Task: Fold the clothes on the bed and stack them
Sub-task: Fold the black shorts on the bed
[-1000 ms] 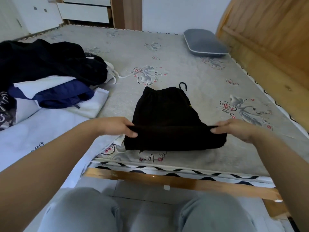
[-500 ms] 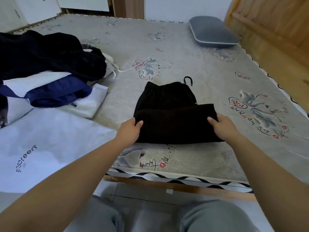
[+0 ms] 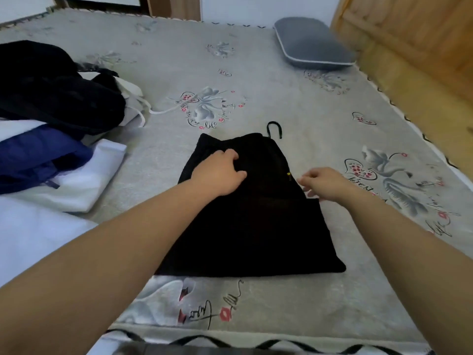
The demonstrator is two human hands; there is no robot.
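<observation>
Head view looks down at my two bare arms over the bed [image 3: 294, 98]. My left hand [image 3: 220, 172] rests on the upper part of the folded black garment [image 3: 245, 221], fingers curled loosely against the cloth; whether they pinch it I cannot tell. My right hand [image 3: 325, 183] sits at the garment's right edge, blurred, fingers slightly spread and bent. The garment lies flat near the bed's near edge, its black drawstring [image 3: 274, 129] looping out at the far end. A heap of unfolded clothes [image 3: 51, 119] sits at left, a grey pillow [image 3: 312, 44] far off.
</observation>
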